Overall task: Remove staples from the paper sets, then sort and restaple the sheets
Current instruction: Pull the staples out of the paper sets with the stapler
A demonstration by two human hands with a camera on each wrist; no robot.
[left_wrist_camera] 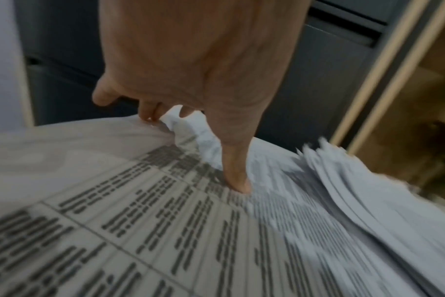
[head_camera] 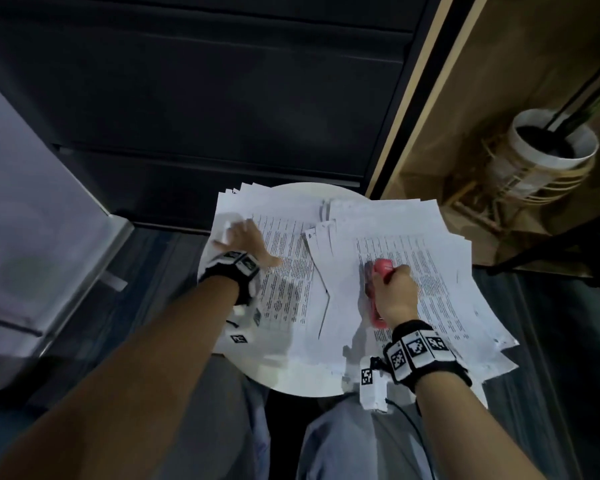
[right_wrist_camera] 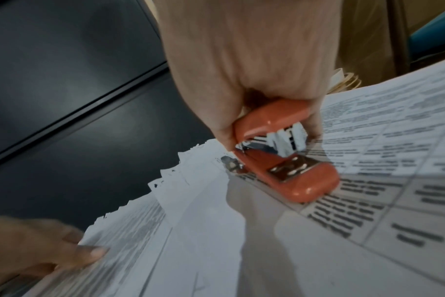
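Two fanned piles of printed sheets cover a small round white table [head_camera: 291, 382]. My left hand [head_camera: 243, 240] lies spread on the left pile [head_camera: 284, 292]. Its straight thumb [left_wrist_camera: 238, 180] presses the printed page, and its fingertips [left_wrist_camera: 150, 114] touch the rumpled far corner [left_wrist_camera: 191, 132]. My right hand [head_camera: 395, 292] grips a red stapler [head_camera: 378, 292] over the right pile [head_camera: 440, 271]. In the right wrist view the stapler [right_wrist_camera: 292, 170] has its mouth apart, nose just above the printed top sheet [right_wrist_camera: 394, 180]. No paper is in the mouth.
A dark cabinet [head_camera: 222, 98] stands behind the table. A white plant pot [head_camera: 551, 150] on a wooden stand sits at the right, by a wooden panel. A pale grey unit [head_camera: 32, 237] is at the left. My knees are under the table's near edge.
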